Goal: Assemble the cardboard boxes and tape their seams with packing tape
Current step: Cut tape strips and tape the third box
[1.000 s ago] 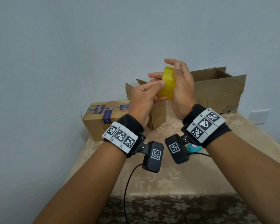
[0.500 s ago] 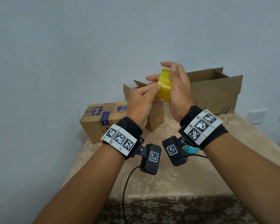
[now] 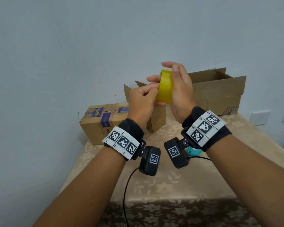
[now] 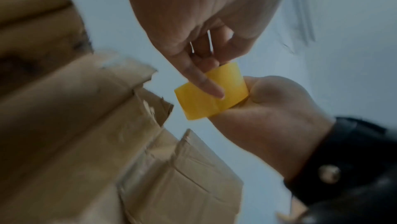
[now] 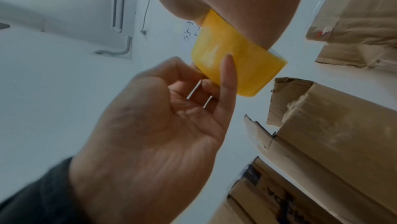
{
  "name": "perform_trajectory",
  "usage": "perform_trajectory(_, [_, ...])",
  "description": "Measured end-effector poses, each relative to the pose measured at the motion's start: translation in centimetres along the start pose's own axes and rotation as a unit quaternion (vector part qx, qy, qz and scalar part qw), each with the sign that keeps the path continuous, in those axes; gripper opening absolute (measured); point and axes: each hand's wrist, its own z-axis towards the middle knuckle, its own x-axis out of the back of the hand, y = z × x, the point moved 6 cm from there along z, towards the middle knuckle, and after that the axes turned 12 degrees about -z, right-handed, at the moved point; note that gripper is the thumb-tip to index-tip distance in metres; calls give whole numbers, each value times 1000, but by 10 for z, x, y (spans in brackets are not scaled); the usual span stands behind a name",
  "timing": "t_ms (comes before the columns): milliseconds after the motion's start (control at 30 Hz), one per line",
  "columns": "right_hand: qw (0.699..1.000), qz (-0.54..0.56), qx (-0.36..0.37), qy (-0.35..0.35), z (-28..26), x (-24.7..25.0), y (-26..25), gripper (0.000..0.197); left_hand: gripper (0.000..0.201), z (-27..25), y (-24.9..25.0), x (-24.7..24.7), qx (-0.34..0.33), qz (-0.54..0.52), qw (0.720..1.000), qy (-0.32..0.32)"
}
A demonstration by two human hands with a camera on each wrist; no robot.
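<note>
A yellow packing tape roll (image 3: 165, 89) is held up in the air above the table, in front of the boxes. My right hand (image 3: 179, 89) grips it from the right, fingers reaching over its top. My left hand (image 3: 146, 97) pinches at its left side, thumb lying on the outer face (image 5: 227, 73) and the other fingers curled. The roll (image 4: 211, 97) shows a faint line across its face under that thumb. Behind stand a small open box (image 3: 156, 118), a large open box (image 3: 220, 94), and a shut box with blue tape (image 3: 103, 122).
A beige flowered cloth (image 3: 170, 185) covers the table. A teal object (image 3: 193, 151) lies on it below my right wrist. A black cable (image 3: 126, 185) hangs from my left wrist camera over the table's front edge. The wall stands close behind the boxes.
Both hands and the roll have drifted a little left and down. My left thumb and fingers have shifted along the roll's face, and the right fingers have spread slightly.
</note>
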Motion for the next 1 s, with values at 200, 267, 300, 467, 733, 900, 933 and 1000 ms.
perform_trajectory(200, [1000,6,0,3,5,5,-1,32,20,2,14,-8,-139,174,970,-93])
perform_trajectory(267, [1000,-4,3,8,5,7,0,32,28,5,9,-7,-149,199,965,-87])
perform_trajectory(300, [1000,-8,5,10,5,8,0,32,31,5,7,-7,-150,205,963,-88])
perform_trajectory(467, [1000,-19,8,11,4,8,-1,32,35,9,3,-5,-149,226,958,-91])
perform_trajectory(733, [999,-42,5,5,1,7,1,35,40,9,10,-3,-174,285,937,-104])
perform_trajectory(900, [998,-56,13,0,0,5,2,34,36,6,13,-2,-198,298,931,-75])
perform_trajectory(933, [998,-59,13,-4,-1,5,2,34,34,5,14,-1,-200,301,930,-65])
perform_trajectory(1000, [998,-58,8,-7,-1,5,3,34,33,6,14,0,-189,298,934,-65])
